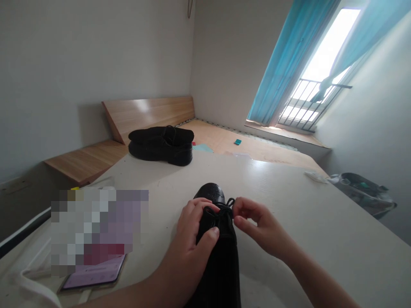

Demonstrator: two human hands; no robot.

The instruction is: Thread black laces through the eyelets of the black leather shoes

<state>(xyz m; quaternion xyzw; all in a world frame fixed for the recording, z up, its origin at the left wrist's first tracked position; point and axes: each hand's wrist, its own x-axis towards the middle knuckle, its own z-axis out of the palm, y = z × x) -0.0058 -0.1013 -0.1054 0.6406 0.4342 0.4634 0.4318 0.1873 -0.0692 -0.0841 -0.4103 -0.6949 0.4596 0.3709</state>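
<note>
Lit brightly by daylight through window point(321, 64) upper right, blown out white there. Showed soft sheen on table point(289, 205) mid-frame. Faintly shadowed under far shoe point(160, 145) upper centre. Dimmer along wall point(80, 64) upper left. Bent and tilted hard toward edges. Sharp at centre; masked by pixelated block point(96, 226) lower left.

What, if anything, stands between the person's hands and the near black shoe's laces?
Nothing visible does: the left hand holds the near shoe just beside its laces, and the right hand pinches them.
</note>
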